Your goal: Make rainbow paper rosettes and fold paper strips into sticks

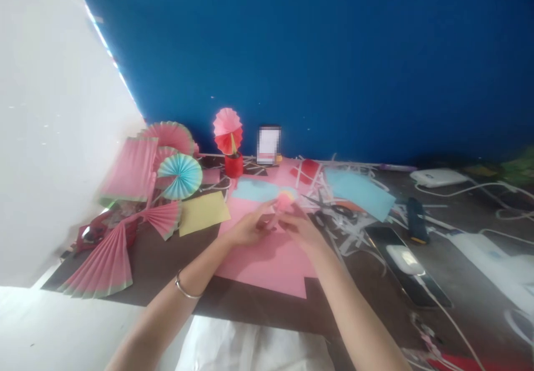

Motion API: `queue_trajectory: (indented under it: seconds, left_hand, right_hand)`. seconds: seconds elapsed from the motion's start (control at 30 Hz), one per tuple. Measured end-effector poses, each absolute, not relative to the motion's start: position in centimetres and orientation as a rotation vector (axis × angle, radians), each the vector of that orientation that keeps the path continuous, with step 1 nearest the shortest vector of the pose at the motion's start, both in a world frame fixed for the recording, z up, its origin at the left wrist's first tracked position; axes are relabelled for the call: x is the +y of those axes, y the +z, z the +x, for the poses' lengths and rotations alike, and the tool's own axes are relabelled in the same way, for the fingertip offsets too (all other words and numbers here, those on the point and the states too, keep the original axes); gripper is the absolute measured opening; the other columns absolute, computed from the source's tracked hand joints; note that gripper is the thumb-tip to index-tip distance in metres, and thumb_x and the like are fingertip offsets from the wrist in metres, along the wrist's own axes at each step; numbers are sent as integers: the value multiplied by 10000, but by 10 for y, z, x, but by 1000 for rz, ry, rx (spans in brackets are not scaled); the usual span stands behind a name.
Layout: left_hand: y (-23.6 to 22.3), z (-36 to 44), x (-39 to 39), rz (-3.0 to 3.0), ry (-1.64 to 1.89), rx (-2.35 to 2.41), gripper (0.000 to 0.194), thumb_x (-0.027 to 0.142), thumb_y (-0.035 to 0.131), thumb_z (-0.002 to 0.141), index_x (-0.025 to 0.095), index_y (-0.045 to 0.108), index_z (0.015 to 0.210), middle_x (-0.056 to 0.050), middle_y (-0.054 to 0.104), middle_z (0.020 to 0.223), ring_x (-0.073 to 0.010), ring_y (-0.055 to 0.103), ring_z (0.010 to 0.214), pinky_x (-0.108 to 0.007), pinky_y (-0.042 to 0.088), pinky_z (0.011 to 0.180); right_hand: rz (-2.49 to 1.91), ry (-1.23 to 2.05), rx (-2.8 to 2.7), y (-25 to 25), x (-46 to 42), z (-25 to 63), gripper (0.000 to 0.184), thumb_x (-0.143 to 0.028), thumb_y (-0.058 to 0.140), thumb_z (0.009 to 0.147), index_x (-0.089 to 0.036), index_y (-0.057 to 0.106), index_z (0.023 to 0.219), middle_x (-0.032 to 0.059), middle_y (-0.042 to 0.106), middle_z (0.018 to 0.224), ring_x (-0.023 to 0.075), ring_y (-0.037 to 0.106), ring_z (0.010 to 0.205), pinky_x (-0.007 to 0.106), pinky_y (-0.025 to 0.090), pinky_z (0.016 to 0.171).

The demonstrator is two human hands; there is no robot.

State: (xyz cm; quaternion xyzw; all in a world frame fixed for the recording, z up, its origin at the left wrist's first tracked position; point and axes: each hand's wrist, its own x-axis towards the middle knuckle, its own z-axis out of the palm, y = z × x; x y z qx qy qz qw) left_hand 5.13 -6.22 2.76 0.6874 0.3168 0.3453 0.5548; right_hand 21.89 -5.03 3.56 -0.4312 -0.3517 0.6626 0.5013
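Observation:
Both of my hands meet over the pink paper sheet [267, 268] at the middle of the table. Between their fingertips is a small pink paper piece [286, 199] with a yellowish edge; its exact shape is blurred. My left hand [249, 227], with a silver bangle on its wrist, pinches it from the left. From the right, my right hand [303, 231] closes its fingers on the same piece. Just beyond lies a light blue paper strip [254, 190]. Black scissors [334, 208] rest to the right of my right hand.
Pleated pink fans [102, 265] and a blue rosette [180, 176] crowd the left, beside yellow paper [204, 213]. A red pot [233, 166] with a paper rosette and a phone [269, 144] stand behind. Paper scraps [359, 237], another phone [434, 290] and cables lie right.

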Motion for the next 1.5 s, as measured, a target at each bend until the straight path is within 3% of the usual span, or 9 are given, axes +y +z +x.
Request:
queue_trajectory:
  seconds: [0.2,0.37,0.6,0.8,0.87,1.0,1.07,1.23,1.5]
  left_hand:
    - [30,53,-63,1550,790,767,735,198,613,754,302,220,1366,-118,544,1208,-202,632,892,-305,504,706]
    - [22,54,-58,1440,916,998,582,309,678,701,226,404,1208,-95,587,1028,-168,632,795,-309,497,696]
    - [16,43,-46,1265,917,855,501,318,736,641,170,501,1058,-97,659,872,-206,641,827,-347,491,738]
    - [14,47,-48,1066,1031,882,487,272,753,616,174,484,1010,-63,674,790,-182,644,693,-309,486,644]
    - [13,48,-47,1037,1087,909,470,266,746,620,177,479,996,-50,672,778,-180,641,691,-307,482,646]
    - [10,48,-45,1073,1155,923,443,256,744,617,182,488,970,-43,679,798,-172,634,725,-327,472,738]
    - [9,48,-45,1091,1171,886,430,276,736,634,181,471,960,-48,684,820,-163,631,726,-332,466,764]
    - [9,49,-45,1133,1181,876,412,317,733,648,177,456,918,-60,689,827,-170,636,781,-339,467,788]
    - [11,54,-49,1110,1204,888,389,355,722,657,185,445,870,-70,700,851,-173,642,809,-322,475,767]
  right_hand:
    - [-1035,1454,-759,28,-48,214,514,-227,809,423,-248,558,872,-36,657,679,211,665,754,301,531,626]
    - [-1168,1199,-690,25,-50,214,657,-272,821,427,-234,531,1015,-35,663,711,179,658,615,250,520,496]
    - [-1046,1131,-631,24,-43,216,474,-276,820,451,-200,543,829,-35,648,644,160,658,673,289,548,659]
    - [-1188,879,-905,21,-44,220,640,-359,750,588,-203,427,1118,5,640,791,155,623,630,326,535,615]
    - [-1244,588,-1097,20,-47,220,539,-363,700,656,-196,454,1105,24,616,827,156,605,645,322,524,620]
    - [-1113,150,-1673,20,-54,215,91,-276,560,799,-220,613,847,51,626,840,192,605,802,342,504,746]
    - [-1026,71,-1874,18,-57,213,142,-227,504,839,-235,645,824,48,648,867,193,606,869,342,491,804]
    - [-1034,62,-1953,12,-57,211,224,-207,462,863,-241,678,907,41,678,954,189,613,934,342,485,864]
    - [-1148,414,-1800,17,-61,207,212,-279,516,809,-319,697,911,-27,674,1045,205,608,1008,394,441,964]
